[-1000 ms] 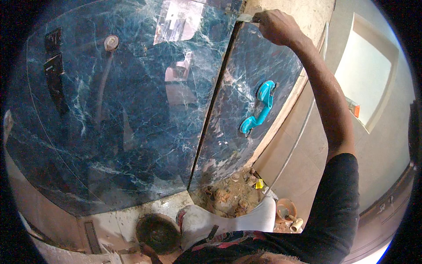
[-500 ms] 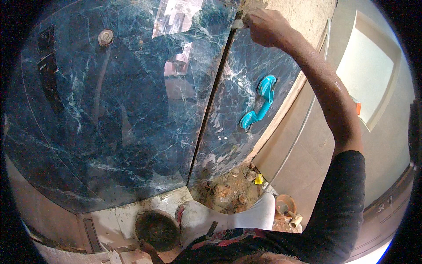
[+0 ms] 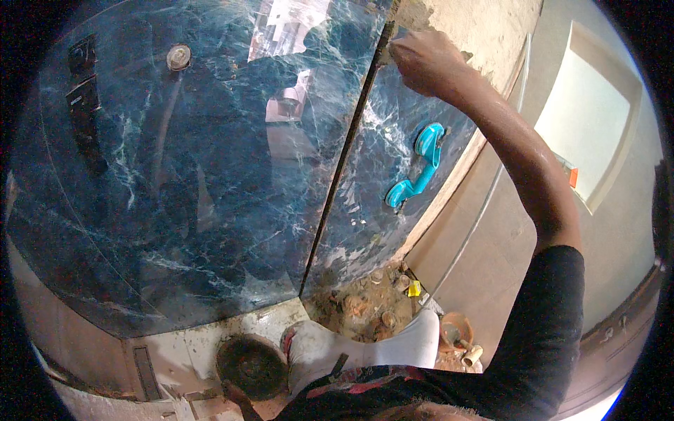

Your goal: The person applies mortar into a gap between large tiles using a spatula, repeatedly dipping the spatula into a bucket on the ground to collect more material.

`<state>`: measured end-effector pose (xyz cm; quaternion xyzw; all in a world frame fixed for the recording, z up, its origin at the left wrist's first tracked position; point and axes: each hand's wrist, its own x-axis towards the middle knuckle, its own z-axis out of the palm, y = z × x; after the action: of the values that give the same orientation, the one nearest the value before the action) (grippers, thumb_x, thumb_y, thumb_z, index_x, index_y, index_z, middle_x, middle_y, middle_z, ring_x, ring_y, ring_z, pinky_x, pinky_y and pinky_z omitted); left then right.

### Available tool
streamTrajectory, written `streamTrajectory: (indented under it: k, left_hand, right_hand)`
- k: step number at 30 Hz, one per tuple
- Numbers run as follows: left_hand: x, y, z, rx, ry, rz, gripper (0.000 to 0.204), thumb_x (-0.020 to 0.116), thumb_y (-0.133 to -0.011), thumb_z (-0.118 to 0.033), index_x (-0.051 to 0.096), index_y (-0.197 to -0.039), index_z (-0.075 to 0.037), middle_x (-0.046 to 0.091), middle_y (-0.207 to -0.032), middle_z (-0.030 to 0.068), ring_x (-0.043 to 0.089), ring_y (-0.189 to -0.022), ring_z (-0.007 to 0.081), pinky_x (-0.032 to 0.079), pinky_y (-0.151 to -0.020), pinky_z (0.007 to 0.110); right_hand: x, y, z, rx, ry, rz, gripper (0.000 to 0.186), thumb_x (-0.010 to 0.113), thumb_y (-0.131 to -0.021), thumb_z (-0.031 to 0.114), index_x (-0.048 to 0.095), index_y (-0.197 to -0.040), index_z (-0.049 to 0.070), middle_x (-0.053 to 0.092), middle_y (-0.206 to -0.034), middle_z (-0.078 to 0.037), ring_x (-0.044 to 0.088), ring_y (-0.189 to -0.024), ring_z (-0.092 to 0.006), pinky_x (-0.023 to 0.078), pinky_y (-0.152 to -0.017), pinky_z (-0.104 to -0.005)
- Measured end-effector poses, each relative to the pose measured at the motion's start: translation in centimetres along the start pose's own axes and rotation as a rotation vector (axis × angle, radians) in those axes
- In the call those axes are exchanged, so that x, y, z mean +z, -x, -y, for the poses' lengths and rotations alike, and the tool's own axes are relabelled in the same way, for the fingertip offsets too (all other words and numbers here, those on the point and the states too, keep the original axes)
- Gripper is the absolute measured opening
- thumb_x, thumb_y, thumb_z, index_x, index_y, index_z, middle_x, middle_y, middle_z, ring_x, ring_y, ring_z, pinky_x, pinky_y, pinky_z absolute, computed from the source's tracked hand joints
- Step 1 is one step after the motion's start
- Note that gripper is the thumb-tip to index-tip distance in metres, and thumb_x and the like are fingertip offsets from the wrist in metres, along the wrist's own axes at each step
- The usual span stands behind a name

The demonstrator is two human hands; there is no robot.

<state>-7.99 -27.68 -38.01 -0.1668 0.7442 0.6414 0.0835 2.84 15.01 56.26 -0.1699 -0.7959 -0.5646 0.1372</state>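
Fingers curled, grip hidden, the right hand (image 3: pixel 427 63) is at the far end of the right slab (image 3: pixel 373 161); the left hand (image 3: pixel 236 398), by the tub (image 3: pixel 228 359), is unreadable. The slab looks heavy, stiff, chip-prone, best held by its suction lifter (image 3: pixel 425 167).

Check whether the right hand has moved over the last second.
Yes: judged against the blue double suction-cup lifter, the right hand has shifted down and slightly left in the view.

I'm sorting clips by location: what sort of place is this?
Probably a room under renovation: a blue suction-cup lifter is stuck to a marbled panel, rubble lies below, and rough bare wall shows above.
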Motion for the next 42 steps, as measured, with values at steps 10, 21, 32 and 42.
streamTrajectory:
  k: [10,21,32,42]
  left_hand:
    - [0.1,0.0,-0.1,0.006,0.001,-0.009,0.036,0.066,-0.082,-0.02,0.063,-0.109,0.005,0.062,-0.108,0.0118,0.056,-0.098,0.0235,0.045,-0.09,0.037]
    - [0.0,0.3,0.0,0.011,-0.004,-0.013,0.037,0.067,-0.082,-0.019,0.062,-0.11,0.005,0.061,-0.109,0.012,0.056,-0.099,0.0235,0.045,-0.091,0.037]
    - [0.5,0.8,-0.3,0.0,0.002,-0.016,0.039,0.067,-0.082,-0.019,0.062,-0.111,0.006,0.061,-0.111,0.0122,0.056,-0.101,0.0235,0.044,-0.092,0.037]
    - [2.5,-0.7,-3.6,0.033,-0.005,0.036,0.04,0.067,-0.082,-0.019,0.061,-0.113,0.006,0.061,-0.112,0.0124,0.056,-0.102,0.0234,0.044,-0.093,0.037]
  right_hand:
    - [0.7,-0.3,-2.6,0.17,-0.05,-0.097,0.022,0.058,-0.08,0.006,0.07,-0.099,0.006,0.071,-0.088,-0.02,0.071,-0.081,-0.0363,0.058,-0.07,-0.0458]
    - [0.9,-1.5,0.3,-0.007,-0.005,-0.076,0.01,0.063,-0.08,0.006,0.07,-0.085,0.003,0.071,-0.083,-0.017,0.072,-0.076,-0.0337,0.059,-0.064,-0.043]
    - [-3.2,0.3,-0.3,0.056,0.018,-0.205,0.014,0.06,-0.078,0.004,0.072,-0.086,0.001,0.072,-0.087,-0.017,0.071,-0.082,-0.0355,0.059,-0.071,-0.0448]
    - [2.1,-1.6,-5.4,0.163,-0.179,-0.26,0.012,0.06,-0.077,0.007,0.069,-0.074,0.001,0.068,-0.075,-0.02,0.069,-0.073,-0.0358,0.056,-0.063,-0.0449]
